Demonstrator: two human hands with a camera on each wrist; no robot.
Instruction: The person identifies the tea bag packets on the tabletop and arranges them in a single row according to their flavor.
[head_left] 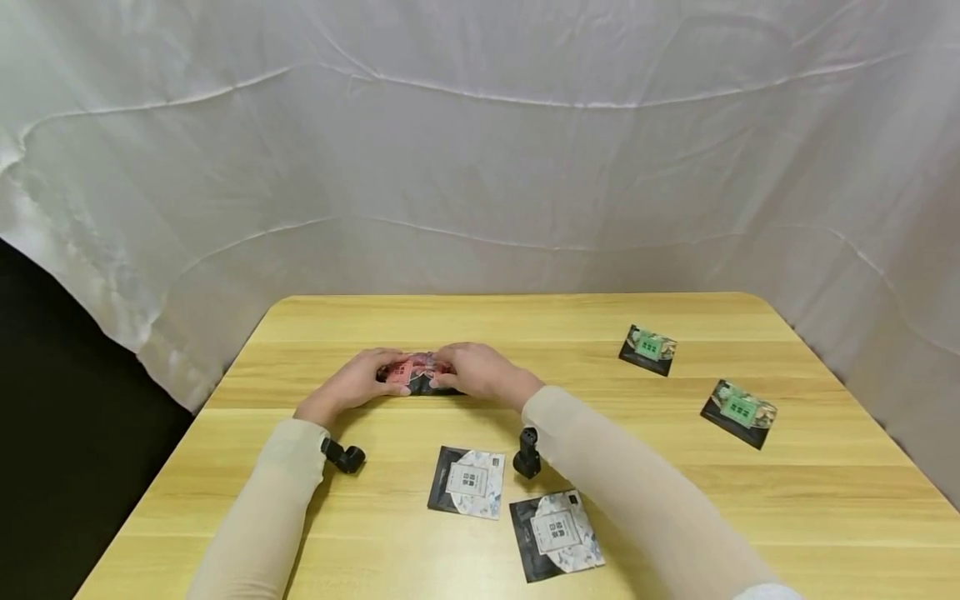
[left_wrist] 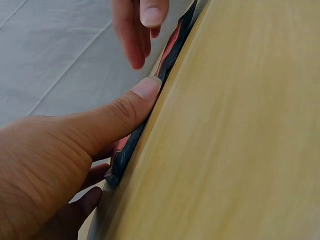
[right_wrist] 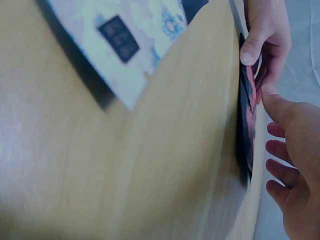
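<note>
The red-and-black packet (head_left: 411, 372) lies on the table (head_left: 570, 417) beyond the white-and-black packets (head_left: 468, 481), with the green-and-black packets (head_left: 738, 412) well off to the right. The left hand (head_left: 365, 379) seems to have its grip clamped on the packet's left end, thumb along the near edge; the right hand (head_left: 480, 369) curves loosely about the other end, thumb and fingers apart. To my mind, this wants light, even pressure: the left thumb steadying the near edge while the right hand squares its end, nothing pinched hard enough to crease. Those hands cover both ends, so I can't tell whether it's one packet or several overlapping, nor whether the right fingertips actually touch. The label print is too small to read, and the right sleeve (head_left: 630, 475) blocks part of the table.
</note>
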